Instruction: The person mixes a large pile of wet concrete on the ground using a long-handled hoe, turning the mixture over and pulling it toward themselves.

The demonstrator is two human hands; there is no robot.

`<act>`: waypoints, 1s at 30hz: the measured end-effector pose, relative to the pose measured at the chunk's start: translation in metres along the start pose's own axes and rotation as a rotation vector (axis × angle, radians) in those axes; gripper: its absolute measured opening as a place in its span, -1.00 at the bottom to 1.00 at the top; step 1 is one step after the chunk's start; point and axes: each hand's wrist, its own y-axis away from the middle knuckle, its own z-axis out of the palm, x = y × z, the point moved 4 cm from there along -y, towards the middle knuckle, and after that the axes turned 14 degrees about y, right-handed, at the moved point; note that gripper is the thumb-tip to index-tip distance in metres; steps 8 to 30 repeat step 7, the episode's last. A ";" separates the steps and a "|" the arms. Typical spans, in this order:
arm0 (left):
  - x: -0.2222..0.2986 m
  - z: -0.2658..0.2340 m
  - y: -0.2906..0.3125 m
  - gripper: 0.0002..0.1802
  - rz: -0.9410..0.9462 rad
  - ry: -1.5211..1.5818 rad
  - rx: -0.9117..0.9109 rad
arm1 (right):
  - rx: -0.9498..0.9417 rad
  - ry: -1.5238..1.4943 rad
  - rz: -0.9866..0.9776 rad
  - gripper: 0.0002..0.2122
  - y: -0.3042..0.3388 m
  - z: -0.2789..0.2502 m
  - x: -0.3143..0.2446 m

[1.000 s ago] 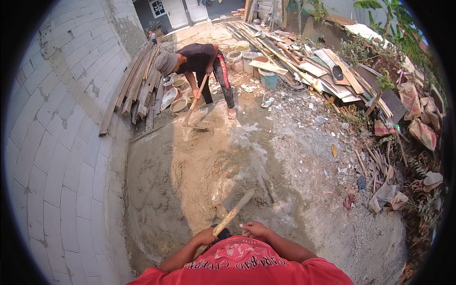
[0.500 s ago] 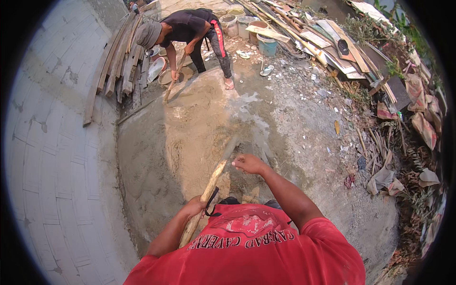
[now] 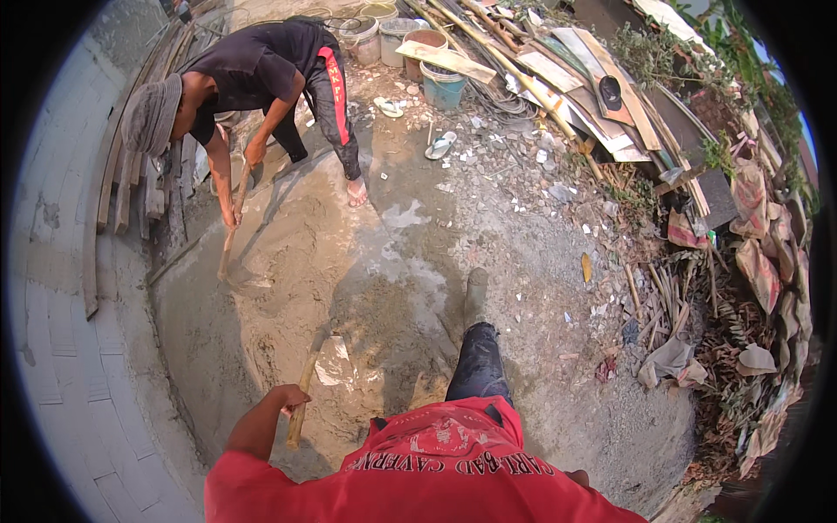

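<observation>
My left hand (image 3: pixel 294 399) is closed round the wooden handle of a hoe (image 3: pixel 307 370), left of my body. The handle slants away from me, and its far end is at the wet grey mortar (image 3: pixel 288 322) on the ground. A pale, shiny patch beside that end looks like the blade. My right hand is out of sight; only a bit of that arm shows beside my red shirt. At the far left a co-worker (image 3: pixel 253 70) bends over the mortar, both hands on another wooden-handled hoe (image 3: pixel 228 248).
A grey block wall (image 3: pixel 61 349) runs along the left, with planks (image 3: pixel 131 183) leaning on it. Behind stand several buckets (image 3: pixel 443 87). Boards (image 3: pixel 602 96), rubble and old sacks (image 3: pixel 758 270) line the right. A loose sandal (image 3: pixel 441 145) lies ahead. My booted leg (image 3: pixel 478 349) is stretched forward.
My left hand and the hoe have swung left, away from my body. My right hand has dropped out of view. My leg now shows in front, and the co-worker appears nearer and further left.
</observation>
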 end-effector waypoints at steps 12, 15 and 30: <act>0.170 0.020 0.057 -0.18 -0.040 -0.596 -0.032 | 0.246 0.845 -0.692 -0.76 -0.178 -0.289 -0.212; 0.170 0.020 0.057 -0.18 -0.040 -0.596 -0.032 | 0.246 0.845 -0.692 -0.76 -0.178 -0.289 -0.212; 0.170 0.020 0.057 -0.18 -0.040 -0.596 -0.032 | 0.246 0.845 -0.692 -0.76 -0.178 -0.289 -0.212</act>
